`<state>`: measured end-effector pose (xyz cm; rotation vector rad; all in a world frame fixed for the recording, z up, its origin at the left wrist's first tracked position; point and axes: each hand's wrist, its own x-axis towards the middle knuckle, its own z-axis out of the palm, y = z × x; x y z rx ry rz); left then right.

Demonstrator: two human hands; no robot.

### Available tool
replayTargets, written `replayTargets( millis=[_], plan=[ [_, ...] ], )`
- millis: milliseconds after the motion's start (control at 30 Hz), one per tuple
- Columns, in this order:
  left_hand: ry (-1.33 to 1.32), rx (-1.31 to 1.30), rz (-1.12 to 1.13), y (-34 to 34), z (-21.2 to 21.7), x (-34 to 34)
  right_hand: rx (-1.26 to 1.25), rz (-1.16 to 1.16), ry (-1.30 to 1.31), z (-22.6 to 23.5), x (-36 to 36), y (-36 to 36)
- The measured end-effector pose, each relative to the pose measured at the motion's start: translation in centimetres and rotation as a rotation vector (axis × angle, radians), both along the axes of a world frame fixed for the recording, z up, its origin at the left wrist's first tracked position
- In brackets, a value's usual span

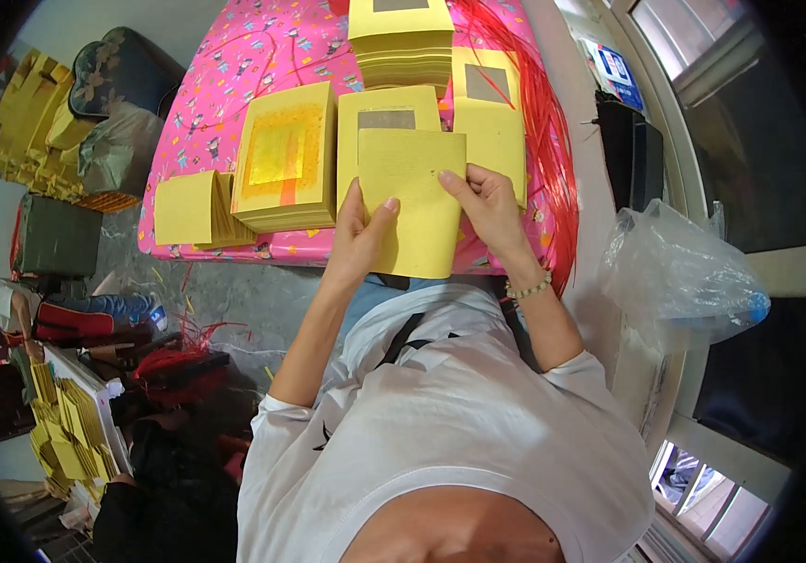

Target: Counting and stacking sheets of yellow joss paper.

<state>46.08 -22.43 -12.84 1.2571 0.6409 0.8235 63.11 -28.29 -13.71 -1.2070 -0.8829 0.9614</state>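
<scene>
My left hand (363,230) and my right hand (491,208) grip a folded piece of yellow paper (412,202) by its two sides, thumbs on the front face. It is held upright above the near edge of a table with a pink patterned cover (206,117). Right behind it lies yellow paper with a grey square (387,119), partly hidden. To the left stand a thick paper stack topped with a gold square (276,155) and a smaller folded stack (184,208). Farther back rises another tall yellow stack (401,58); similar paper (489,141) lies to the right.
Long red strips (553,174) hang along the table's right side. A clear plastic bag (680,272) sits by the window at right. At lower left, people are near a white board with yellow paper piles (65,422). More yellow bundles (28,122) are stacked at far left.
</scene>
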Motion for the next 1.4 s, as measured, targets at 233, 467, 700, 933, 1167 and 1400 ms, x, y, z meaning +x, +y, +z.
replayTargets(
  millis=[233, 467, 700, 933, 1167, 1400],
  plan=[
    [0.033, 0.023, -0.054, -1.0, 0.0, -0.7, 0.039, -0.045, 0.007, -0.2, 0.9, 0.8],
    [0.003, -0.038, 0.034, 0.0, 0.8, -1.0, -0.035, 0.135, 0.033, 0.6, -1.0, -1.4],
    [0.045, -0.048, 0.038, 0.5, 0.6, 0.1, -0.099, 0.094, -0.029, 0.4, -0.7, -2.5],
    [0.032, 0.030, 0.046, 0.8, 0.5, 2.3, -0.076, 0.015, -0.118, -0.2, 0.1, -4.1],
    [0.030, 0.064, 0.005, 1.3, 0.8, 5.3, -0.201, -0.084, 0.063, 1.2, 0.7, -5.2],
    [0.081, -0.047, -0.067, 2.1, 0.2, 8.3, -0.085, -0.058, -0.088, -1.4, 5.5, -4.9]
  ],
)
